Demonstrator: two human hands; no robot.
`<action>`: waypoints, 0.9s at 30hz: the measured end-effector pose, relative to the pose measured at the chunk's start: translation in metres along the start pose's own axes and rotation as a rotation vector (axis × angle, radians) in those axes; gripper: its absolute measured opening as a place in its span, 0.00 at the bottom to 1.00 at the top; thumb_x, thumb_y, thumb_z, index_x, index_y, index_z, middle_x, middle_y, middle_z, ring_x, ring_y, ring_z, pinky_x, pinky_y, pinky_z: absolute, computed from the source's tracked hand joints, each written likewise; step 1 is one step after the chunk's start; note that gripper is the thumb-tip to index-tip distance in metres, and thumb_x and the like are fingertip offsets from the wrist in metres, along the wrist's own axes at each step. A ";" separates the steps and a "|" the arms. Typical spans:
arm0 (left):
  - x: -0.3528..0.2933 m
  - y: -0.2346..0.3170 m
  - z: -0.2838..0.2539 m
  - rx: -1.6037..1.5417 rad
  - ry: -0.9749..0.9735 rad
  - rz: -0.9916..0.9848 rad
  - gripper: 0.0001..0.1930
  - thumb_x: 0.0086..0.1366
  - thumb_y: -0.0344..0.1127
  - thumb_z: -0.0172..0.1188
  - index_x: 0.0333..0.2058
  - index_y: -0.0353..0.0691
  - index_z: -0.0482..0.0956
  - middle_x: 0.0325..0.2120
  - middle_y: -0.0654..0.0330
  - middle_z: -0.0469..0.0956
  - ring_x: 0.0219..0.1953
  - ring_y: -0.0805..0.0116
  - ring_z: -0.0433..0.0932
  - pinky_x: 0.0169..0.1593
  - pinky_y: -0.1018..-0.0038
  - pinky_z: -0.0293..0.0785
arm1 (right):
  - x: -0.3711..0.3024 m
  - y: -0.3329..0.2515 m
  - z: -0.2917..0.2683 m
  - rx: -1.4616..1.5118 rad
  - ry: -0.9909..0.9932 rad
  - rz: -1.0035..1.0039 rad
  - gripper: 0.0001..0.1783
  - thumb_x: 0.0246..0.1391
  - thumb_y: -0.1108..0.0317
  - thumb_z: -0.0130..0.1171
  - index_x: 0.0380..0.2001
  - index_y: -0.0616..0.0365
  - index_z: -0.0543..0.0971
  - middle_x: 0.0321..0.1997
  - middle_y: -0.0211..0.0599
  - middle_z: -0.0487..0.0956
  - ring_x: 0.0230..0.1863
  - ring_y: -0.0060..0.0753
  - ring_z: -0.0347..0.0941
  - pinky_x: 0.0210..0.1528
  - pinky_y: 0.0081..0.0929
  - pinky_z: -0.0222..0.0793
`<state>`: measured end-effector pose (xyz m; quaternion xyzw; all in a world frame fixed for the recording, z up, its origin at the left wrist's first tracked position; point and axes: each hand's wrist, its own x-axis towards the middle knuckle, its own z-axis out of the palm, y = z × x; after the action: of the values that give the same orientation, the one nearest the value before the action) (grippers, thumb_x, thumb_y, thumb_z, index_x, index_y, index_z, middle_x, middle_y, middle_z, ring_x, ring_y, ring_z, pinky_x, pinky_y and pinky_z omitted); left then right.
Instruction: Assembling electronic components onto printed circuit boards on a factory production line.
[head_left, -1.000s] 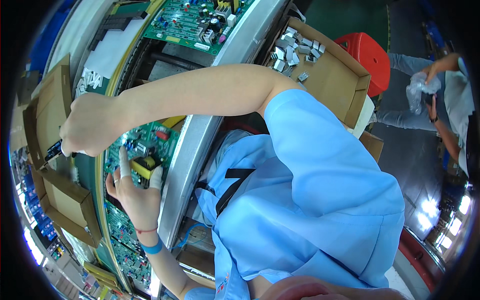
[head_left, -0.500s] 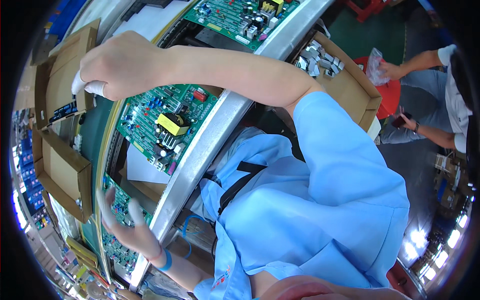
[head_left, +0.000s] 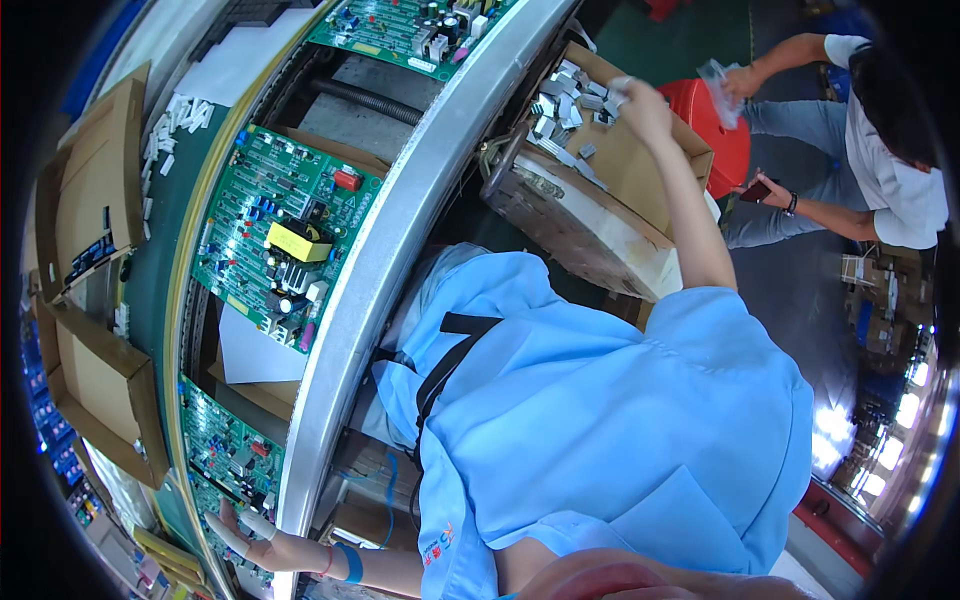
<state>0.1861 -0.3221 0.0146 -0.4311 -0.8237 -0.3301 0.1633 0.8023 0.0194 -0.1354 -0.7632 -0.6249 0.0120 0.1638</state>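
My left hand, with pale covers on its fingertips and a blue band at the wrist, is held palm up with its fingers apart. It is nearest to the green circuit board at the lower left. Farther up the line lies another board, carrying a yellow transformer and a red component. My right hand reaches over a cardboard box of silvery metal pieces. Its fingertips are small and blurred, so whether they grip a piece cannot be made out.
A metal rail runs between me and the boards. Beyond them, small white parts lie near open cardboard trays. A third board is at the top. By a red stool, another person holds a clear bag.
My right hand has swung from the far-left tray across to the box of metal pieces. My left hand has moved lower in view, nearer the rail. The view has shifted.
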 end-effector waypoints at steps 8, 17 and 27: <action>0.006 0.014 0.001 0.121 0.031 0.123 0.24 0.70 0.47 0.50 0.60 0.43 0.69 0.46 0.58 0.79 0.47 0.64 0.77 0.56 0.68 0.71 | -0.022 0.006 0.061 -0.186 -0.344 0.212 0.21 0.53 0.49 0.53 0.42 0.52 0.77 0.41 0.51 0.81 0.45 0.53 0.77 0.45 0.47 0.73; 0.020 0.033 0.011 -0.066 0.023 0.102 0.26 0.67 0.43 0.56 0.61 0.38 0.67 0.46 0.54 0.78 0.47 0.64 0.76 0.53 0.69 0.72 | -0.036 0.052 0.046 -0.015 -0.069 0.334 0.21 0.54 0.54 0.55 0.44 0.56 0.68 0.38 0.52 0.80 0.42 0.52 0.78 0.42 0.46 0.72; -0.016 0.020 -0.004 -0.126 0.081 -0.176 0.24 0.66 0.31 0.56 0.60 0.34 0.67 0.45 0.51 0.77 0.46 0.62 0.75 0.53 0.67 0.70 | -0.039 -0.205 -0.146 1.222 -0.490 -0.439 0.20 0.52 0.78 0.62 0.42 0.55 0.62 0.39 0.39 0.77 0.32 0.27 0.78 0.27 0.18 0.69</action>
<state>0.2114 -0.3261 0.0169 -0.3528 -0.8287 -0.4115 0.1395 0.6314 -0.0184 0.0495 -0.3653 -0.6650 0.5003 0.4171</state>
